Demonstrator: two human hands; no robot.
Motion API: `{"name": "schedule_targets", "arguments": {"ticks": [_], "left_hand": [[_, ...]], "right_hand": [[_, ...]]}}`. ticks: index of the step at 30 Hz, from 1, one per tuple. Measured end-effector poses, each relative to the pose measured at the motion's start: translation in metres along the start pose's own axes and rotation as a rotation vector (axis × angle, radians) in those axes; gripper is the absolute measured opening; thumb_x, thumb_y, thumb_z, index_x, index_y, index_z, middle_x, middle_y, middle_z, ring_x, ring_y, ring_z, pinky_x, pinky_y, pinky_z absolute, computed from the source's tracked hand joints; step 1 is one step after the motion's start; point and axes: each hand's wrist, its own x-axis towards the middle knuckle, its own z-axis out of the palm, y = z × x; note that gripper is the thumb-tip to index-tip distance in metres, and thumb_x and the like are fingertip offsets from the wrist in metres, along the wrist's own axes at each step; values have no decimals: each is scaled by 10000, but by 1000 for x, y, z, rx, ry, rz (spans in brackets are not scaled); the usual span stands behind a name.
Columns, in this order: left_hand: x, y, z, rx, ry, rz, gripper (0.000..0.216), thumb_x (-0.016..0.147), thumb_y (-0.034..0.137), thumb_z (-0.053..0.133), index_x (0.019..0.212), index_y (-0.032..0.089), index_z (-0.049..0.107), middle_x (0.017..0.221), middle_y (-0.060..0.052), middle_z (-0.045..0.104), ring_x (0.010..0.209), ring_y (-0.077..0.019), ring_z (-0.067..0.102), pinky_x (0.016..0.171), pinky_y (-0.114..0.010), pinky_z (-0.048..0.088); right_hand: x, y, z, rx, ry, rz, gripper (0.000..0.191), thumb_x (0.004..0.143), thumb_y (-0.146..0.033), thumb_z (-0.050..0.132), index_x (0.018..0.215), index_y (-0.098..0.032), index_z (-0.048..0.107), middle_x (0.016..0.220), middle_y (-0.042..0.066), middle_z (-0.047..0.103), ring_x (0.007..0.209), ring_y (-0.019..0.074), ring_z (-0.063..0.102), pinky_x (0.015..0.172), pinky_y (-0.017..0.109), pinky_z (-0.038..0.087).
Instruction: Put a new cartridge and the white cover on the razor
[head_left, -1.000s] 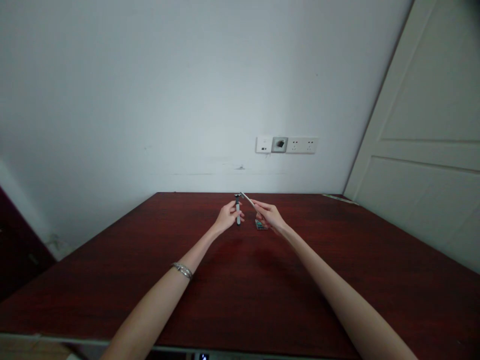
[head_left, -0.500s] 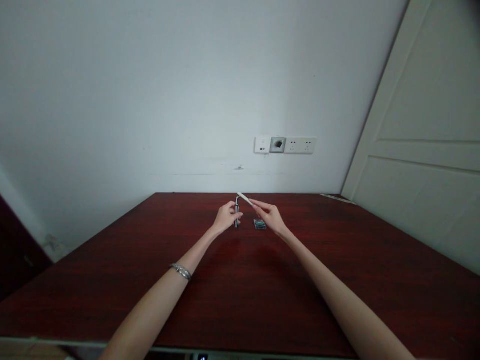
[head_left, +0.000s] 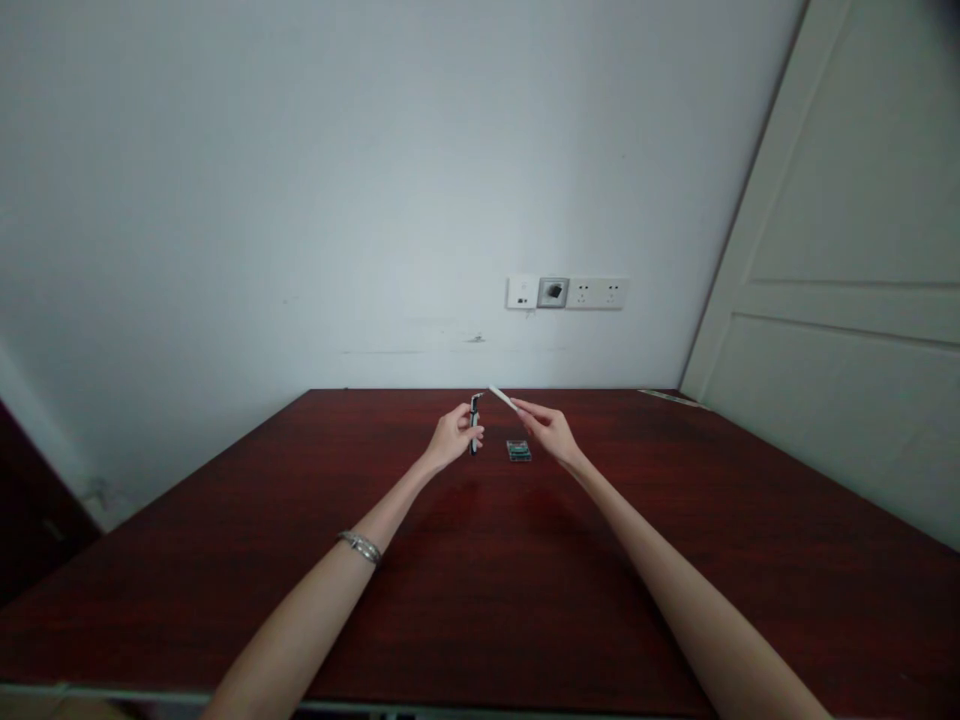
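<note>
Left hand (head_left: 448, 438) closed round razor (head_left: 474, 416), head up, held above table (head_left: 480, 570). Right hand (head_left: 552, 436) pinching white stick (head_left: 503, 398); tip near razor head, seemingly apart. Done: both picked up. Work judged under way; neither set down. Case (head_left: 518, 451) on table between hands, unheld; contents unclear.

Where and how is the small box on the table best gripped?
Probably by its left and right edges, fingers coming down from above: the small box appears low and flat on the table, and nothing is seen touching those edges. The left hand holds a razor and the right hand a white stick, so one would likely need freeing.
</note>
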Motion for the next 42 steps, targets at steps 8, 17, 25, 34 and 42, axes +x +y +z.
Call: {"name": "schedule_targets", "arguments": {"ticks": [8,17,25,34,42], "left_hand": [[4,-4,-2,-46,-39,7,181,745,126,505,916,149,450,666,-10,612,582,-134,635,547,-248,502],[5,-12,1,-79,-110,49,202,770,148,498,964,150,441,681,-14,617,587,-133,638,530,-222,481],[2,-9,2,-57,-111,59,181,774,136,488,949,148,443,670,-3,606,561,-129,632,514,-220,483],[2,-6,3,-30,-87,64,181,767,108,482,945,136,458,666,-2,596,538,-120,621,498,-213,482],[1,-5,3,-47,-69,58,183,757,126,506,934,139,461,661,2,599,511,-115,611,480,-213,479]], "right_hand": [[4,-21,10,306,-40,237,469,714,-505,563,965,-114,627,539,-54,429,370,42,339,324,184,231],[-24,-56,28,456,-192,356,360,721,-454,583,960,-192,524,586,-72,447,347,17,297,295,140,158],[-35,-55,28,413,-157,396,387,727,-442,564,1008,-182,510,546,-86,429,319,6,242,295,141,133],[-42,-54,43,379,-103,396,362,734,-446,535,986,-190,495,533,-99,388,321,11,245,276,132,169],[-44,-57,53,412,-19,392,367,716,-446,539,973,-188,492,534,-97,387,325,13,256,274,131,168]]}}
